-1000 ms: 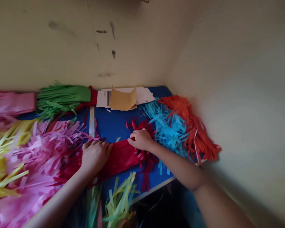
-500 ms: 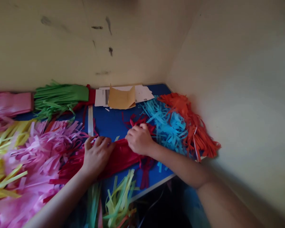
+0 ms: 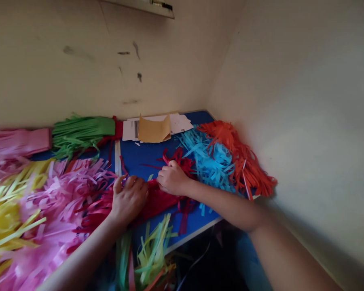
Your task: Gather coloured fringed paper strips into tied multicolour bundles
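A red fringed paper strip (image 3: 160,200) lies slantwise over the table's front part, its solid band between my hands and loose fringe at both ends. My left hand (image 3: 130,199) rests palm down on its left part, fingers apart and slightly bent over the far side; its thumb is hidden. On the right part, my right hand (image 3: 172,178) is closed, with the fingers pinching the band near its upper edge. Red fringe (image 3: 182,159) bunches just beyond the right hand. Green-yellow fringe (image 3: 153,248) hangs over the table's front edge below the strip.
Pink (image 3: 60,202) and yellow fringed paper (image 3: 6,218) cover the left side. Green fringed paper (image 3: 91,127) lies at the back, beside white sheets and brown folded card (image 3: 154,129). Blue (image 3: 215,161) and orange fringe (image 3: 245,161) lie at right, near the wall (image 3: 306,121).
The camera view has tilted up slightly, and a shelf edge now shows at the top. My hands stay on the red strip; the right has shifted slightly left, closer to the left hand.
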`<state>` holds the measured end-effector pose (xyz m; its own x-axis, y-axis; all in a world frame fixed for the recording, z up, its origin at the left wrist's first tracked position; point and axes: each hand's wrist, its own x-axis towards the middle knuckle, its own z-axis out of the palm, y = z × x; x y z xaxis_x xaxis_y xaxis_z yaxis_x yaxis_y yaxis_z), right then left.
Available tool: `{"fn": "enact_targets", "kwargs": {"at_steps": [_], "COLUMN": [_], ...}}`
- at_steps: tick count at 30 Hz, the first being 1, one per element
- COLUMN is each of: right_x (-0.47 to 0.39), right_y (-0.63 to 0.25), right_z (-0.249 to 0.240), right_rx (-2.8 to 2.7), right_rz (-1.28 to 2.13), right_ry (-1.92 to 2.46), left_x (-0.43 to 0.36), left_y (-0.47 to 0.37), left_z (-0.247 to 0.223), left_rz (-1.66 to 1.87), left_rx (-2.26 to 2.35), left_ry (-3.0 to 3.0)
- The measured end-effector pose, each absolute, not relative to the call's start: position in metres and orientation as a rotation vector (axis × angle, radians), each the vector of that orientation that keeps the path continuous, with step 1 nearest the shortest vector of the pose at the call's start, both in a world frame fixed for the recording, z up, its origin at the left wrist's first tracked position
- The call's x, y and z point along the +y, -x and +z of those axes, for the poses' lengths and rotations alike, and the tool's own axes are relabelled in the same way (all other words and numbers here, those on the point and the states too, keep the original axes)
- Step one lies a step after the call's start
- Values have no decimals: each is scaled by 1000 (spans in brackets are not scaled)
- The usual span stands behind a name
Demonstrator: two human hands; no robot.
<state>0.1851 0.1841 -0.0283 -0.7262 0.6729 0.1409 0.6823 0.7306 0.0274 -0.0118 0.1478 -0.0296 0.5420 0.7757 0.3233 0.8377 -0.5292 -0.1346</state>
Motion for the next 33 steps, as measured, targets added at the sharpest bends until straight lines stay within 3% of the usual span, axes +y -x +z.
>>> {"fn": "enact_targets", "kwargs": {"at_steps": [9, 20, 25, 33], "right_x": [167, 181, 181, 189], "right_y": [-203, -238, -236, -221], "right_z": [-53, -66, -60, -48], "right_rx": [-2719, -2423, -2379, -2416], "right_rz": [-269, 430, 511, 610], "right_ry": [925, 1115, 1192, 1497], "left_x": [127, 131, 135, 148], "left_y": [21, 48, 44, 33], "left_z": [-44, -62, -58, -49], "left_rz": [-357, -554, -572, -314], "left_rx": [-1289, -1589, -1707, -1788], "left_ry": [2522, 2686, 2673, 2644]}}
